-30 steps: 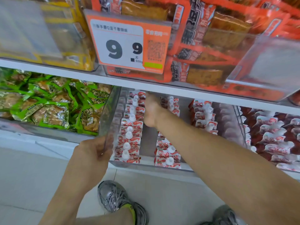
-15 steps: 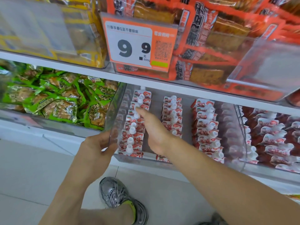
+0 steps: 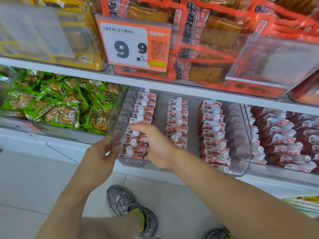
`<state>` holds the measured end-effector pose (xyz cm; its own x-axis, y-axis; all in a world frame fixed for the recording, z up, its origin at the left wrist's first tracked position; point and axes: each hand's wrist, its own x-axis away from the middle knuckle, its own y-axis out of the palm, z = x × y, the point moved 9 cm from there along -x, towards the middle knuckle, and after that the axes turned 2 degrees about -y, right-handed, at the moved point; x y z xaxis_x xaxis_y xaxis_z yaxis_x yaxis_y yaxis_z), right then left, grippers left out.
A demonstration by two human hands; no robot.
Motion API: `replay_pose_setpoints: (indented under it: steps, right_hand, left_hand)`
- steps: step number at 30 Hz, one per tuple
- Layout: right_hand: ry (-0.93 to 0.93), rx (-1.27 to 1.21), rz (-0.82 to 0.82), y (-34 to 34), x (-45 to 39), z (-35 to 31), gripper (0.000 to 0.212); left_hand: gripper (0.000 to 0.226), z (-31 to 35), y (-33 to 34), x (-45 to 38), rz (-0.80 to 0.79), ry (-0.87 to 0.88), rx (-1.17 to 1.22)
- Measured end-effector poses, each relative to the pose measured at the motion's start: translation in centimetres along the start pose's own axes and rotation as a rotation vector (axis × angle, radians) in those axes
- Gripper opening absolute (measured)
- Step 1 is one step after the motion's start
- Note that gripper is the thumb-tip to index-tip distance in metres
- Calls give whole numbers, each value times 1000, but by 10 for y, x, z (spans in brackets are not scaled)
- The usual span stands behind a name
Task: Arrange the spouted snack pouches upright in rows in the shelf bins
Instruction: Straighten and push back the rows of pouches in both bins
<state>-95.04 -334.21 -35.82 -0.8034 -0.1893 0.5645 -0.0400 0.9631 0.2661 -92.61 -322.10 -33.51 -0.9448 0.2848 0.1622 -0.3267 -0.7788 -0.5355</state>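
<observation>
A clear plastic bin (image 3: 242,142) on the middle shelf holds three rows of white-and-red spouted pouches standing upright: a left row (image 3: 144,109), a middle row (image 3: 177,116) and a right row (image 3: 214,128). My left hand (image 3: 101,157) grips the bin's front left corner. My right hand (image 3: 155,145) is inside the bin near its front, between the left and middle rows, with its fingers lying against the spouts of the left row's front pouches. It hides the front of the middle row.
A second clear bin (image 3: 283,171) to the right holds more spouted pouches. Green snack packs (image 3: 58,107) fill the bin to the left. Orange packs and a price tag (image 3: 133,45) hang over the shelf above. My shoes (image 3: 127,207) stand on the tiled floor below.
My right hand has drawn back from deep in the bin to its front, along the left row of pouches. The left hand stays on the bin's corner.
</observation>
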Motion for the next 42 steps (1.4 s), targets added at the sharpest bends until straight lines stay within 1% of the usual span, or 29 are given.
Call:
replay_pose_setpoints:
  steps: [1, 2, 4, 5, 7, 8, 9, 10, 11, 12, 13, 14, 17, 19, 21, 23, 25, 28, 31, 34, 36, 38, 40, 42]
  right_hand:
    - [-34, 32, 13, -3, 6, -1, 26]
    - [-103, 129, 32, -9, 16, -5, 31]
    - [-252, 335, 116, -19, 44, -17, 49]
    - [-366, 408, 166, -25, 64, -25, 49]
    - [-593, 619, 365, -51, 105, -38, 33]
    - [-620, 737, 466, -66, 119, -39, 28]
    - [-598, 844, 523, -80, 120, -35, 29]
    - [-539, 947, 530, -91, 118, -29, 35]
    - [-461, 1026, 519, -100, 111, -21, 43]
    - [-383, 1064, 497, -108, 104, -13, 49]
    - [-340, 1054, 469, -112, 96, -7, 53]
    - [-292, 1040, 437, -115, 89, -3, 54]
    - [-222, 938, 326, -121, 67, 2, 53]
    - [-172, 822, 242, -123, 58, 8, 55]
    - [-155, 705, 203, -123, 57, 10, 64]
    - [-139, 603, 185, -124, 56, 14, 68]
    - [-118, 520, 155, -124, 56, 16, 63]
    - [-112, 460, 103, -120, 56, 15, 56]
    - [-102, 388, 98, -121, 56, 16, 58]
    - [-91, 373, 90, -121, 56, 17, 58]
    - [-84, 337, 101, -121, 57, 17, 59]
    - [-74, 270, 146, -125, 56, 18, 55]
    - [-70, 231, 195, -128, 56, 18, 48]
    - [-53, 237, 203, -127, 56, 18, 42]
  left_hand:
    - [40, 1, 0, 1, 0, 2, -19]
    - [39, 2, 1, 3, -3, -2, -34]
    - [36, 9, 3, 12, 24, -3, -53]
    - [36, 14, -1, 19, 119, 28, -90]
    - [41, 34, -14, 37, 379, 123, -133]
    - [36, 50, -15, 44, 457, 186, -96]
    - [31, 64, -9, 45, 459, 254, -67]
    - [27, 77, 4, 40, 399, 310, -89]
    - [29, 88, 22, 32, 307, 341, -158]
    - [35, 90, 44, 20, 194, 343, -240]
    - [41, 87, 64, 7, 86, 314, -314]
    - [41, 81, 80, -5, -9, 254, -376]
    - [32, 54, 117, -29, -272, 19, -520]
    - [32, 44, 130, -36, -399, -68, -502]
    - [35, 38, 134, -41, -467, -115, -453]
    - [35, 35, 133, -45, -499, -143, -398]
    - [35, 35, 135, -47, -517, -141, -376]
    - [35, 33, 137, -48, -538, -138, -371]
    - [36, 32, 141, -47, -580, -140, -321]
    - [35, 30, 140, -48, -599, -126, -349]
    - [32, 24, 139, -51, -603, -156, -332]
    - [30, 22, 137, -57, -560, -174, -293]
    - [34, 29, 140, -58, -531, -156, -273]
    - [37, 35, 143, -58, -540, -128, -293]
